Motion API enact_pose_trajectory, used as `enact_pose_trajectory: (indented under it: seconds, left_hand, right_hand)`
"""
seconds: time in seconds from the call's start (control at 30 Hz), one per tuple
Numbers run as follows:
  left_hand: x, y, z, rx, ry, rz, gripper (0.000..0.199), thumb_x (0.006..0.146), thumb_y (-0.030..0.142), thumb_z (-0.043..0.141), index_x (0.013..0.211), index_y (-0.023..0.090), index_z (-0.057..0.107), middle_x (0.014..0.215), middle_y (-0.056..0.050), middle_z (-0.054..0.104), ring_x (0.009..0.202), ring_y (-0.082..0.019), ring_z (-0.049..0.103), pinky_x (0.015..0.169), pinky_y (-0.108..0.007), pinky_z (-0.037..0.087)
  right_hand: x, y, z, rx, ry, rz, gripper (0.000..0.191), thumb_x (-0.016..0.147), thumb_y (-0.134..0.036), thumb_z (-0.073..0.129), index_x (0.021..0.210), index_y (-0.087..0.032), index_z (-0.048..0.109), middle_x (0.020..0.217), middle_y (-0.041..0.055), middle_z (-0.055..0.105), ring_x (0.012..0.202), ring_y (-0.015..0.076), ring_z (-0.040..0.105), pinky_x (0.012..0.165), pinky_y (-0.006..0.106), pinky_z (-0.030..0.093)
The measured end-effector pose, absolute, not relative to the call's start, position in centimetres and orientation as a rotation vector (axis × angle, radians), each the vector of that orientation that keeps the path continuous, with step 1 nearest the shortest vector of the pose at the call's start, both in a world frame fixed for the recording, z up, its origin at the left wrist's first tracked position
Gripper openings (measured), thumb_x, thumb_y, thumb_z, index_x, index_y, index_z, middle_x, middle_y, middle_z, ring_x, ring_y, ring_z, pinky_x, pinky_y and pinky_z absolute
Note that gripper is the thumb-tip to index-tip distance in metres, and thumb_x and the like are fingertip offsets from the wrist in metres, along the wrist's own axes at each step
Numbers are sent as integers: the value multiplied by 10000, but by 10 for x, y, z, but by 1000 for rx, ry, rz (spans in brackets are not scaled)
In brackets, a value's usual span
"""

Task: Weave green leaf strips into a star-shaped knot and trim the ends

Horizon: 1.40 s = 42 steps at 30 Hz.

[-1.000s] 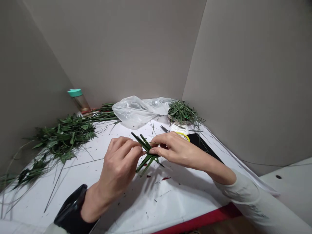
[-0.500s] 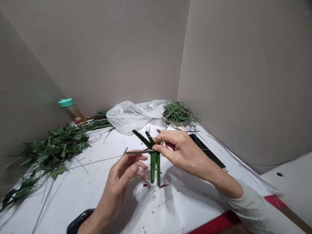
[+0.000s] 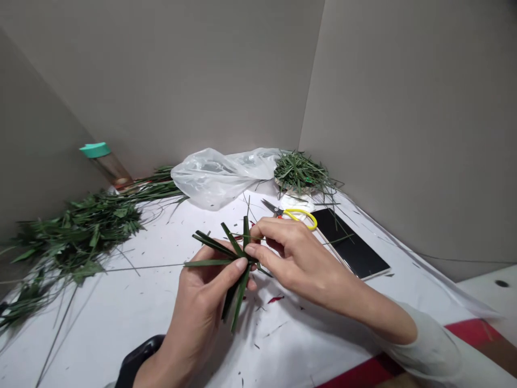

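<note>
Several green leaf strips point(image 3: 238, 293) fan out from one middle point above the white-covered table. My left hand point(image 3: 204, 293) is closed on them, its thumb pressed on the strips close to where they cross. Against the same crossing, my right hand point(image 3: 294, 256) pinches the strips between thumb and fingers from the right. The fingers hide how the strips are joined at the centre. Just beyond my right hand lie scissors point(image 3: 297, 214) with yellow handles.
A black-screened phone point(image 3: 351, 242) lies to the right. Behind stand a heap of cut leaf strips point(image 3: 301, 172) and a clear plastic bag point(image 3: 216, 178). Leafy stems point(image 3: 100, 229) and a bottle with a teal lid point(image 3: 107, 164) are on the left. Scraps dot the white sheet point(image 3: 157, 302).
My left hand has closed on the leaf strips, where its fingers were loose before. The strips have turned and spread wider. Scissors and more of the phone now show as the view shifted.
</note>
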State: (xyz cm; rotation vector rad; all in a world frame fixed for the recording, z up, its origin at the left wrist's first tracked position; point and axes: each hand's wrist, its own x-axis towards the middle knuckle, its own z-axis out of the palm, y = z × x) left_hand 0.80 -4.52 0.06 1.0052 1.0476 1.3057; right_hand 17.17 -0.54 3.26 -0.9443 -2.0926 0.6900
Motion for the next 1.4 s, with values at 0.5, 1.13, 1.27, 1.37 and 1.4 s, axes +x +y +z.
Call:
enact_pose_trajectory:
  seconds: [0.5, 1.13, 1.27, 1.37, 1.4]
  left_hand:
    - [0, -44, -13, 920, 1206, 1314, 113, 752, 299, 810, 814, 234, 741, 764, 25, 721, 660, -127, 629, 610, -174, 533]
    - [-7, -45, -14, 723, 1314, 1274, 247, 639, 281, 888, 844, 257, 753, 785, 4, 778, 772, -226, 742, 644, -237, 613]
    - [-8, -44, -15, 729, 1306, 1275, 253, 646, 295, 893, 857, 283, 755, 793, 5, 780, 842, -284, 751, 703, -331, 645]
    - [-11, -47, -18, 753, 1328, 1320, 306, 636, 327, 903, 908, 292, 768, 804, -7, 783, 783, -281, 753, 672, -332, 656]
    - [-12, -48, -19, 742, 1315, 1328, 303, 647, 324, 897, 921, 301, 770, 817, -7, 786, 755, -270, 752, 646, -321, 658]
  right_hand:
    - [168, -21, 22, -1031, -2233, 221, 190, 1007, -252, 446, 982, -166, 614, 888, 49, 645, 826, 198, 552, 731, 339, 387]
    - [161, -20, 13, -979, -2298, -125, 273, 854, -79, 451, 685, -214, 617, 519, -11, 506, 467, 159, 424, 449, 351, 275]
    - [162, -22, 14, -992, -2309, -143, 275, 807, -75, 424, 693, -232, 619, 485, -20, 476, 433, 147, 378, 435, 346, 223]
    - [165, -24, 12, -987, -2285, -120, 277, 835, -80, 429, 710, -229, 626, 477, -38, 484, 406, 130, 367, 410, 334, 232]
    - [166, -26, 11, -981, -2264, -98, 276, 859, -86, 431, 757, -227, 646, 501, -44, 522, 413, 126, 393, 411, 330, 267]
